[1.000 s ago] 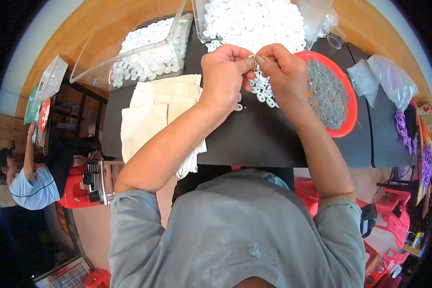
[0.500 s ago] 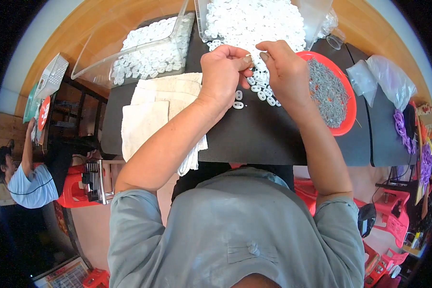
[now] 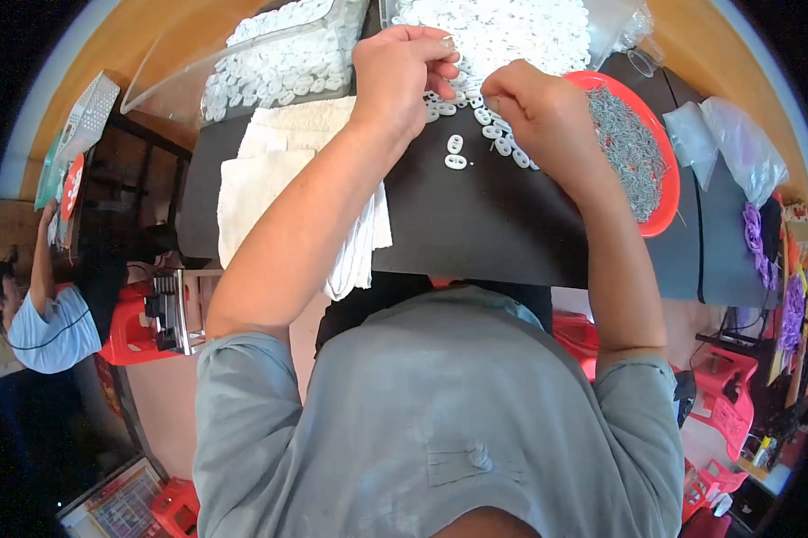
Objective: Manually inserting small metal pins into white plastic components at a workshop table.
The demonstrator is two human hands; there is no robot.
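Left hand [image 3: 399,85] is up at the edge of the big heap [image 3: 503,40] with thumb and index finger pinched together, and from my end of the feed I can't tell whether there's anything between those tips. Right hand [image 3: 547,125] is half curled over the bench [image 3: 485,224], knuckles up, thumb and index near each other; no clue from here if those fingers grip something or nothing. The white oval pieces [image 3: 456,162], the two-holed ones, are scattered just below and between my hands, with two sitting nearer me, apart from the rest. I'd guess they're spread loose like that because singles are easier to pick than ones buried in the pile. The heap fills a clear bin [image 3: 612,25] at the back, and there's a second clear box [image 3: 166,90] off to the left with more of the same white stuff. On the right, a red basin [image 3: 670,184] holds a tangle of little grey bits [image 3: 628,157], too fine for me to make out, probably parked there because it's right beside the right wrist. Folded pale cloth [image 3: 260,193] lies under the left forearm, maybe as padding.
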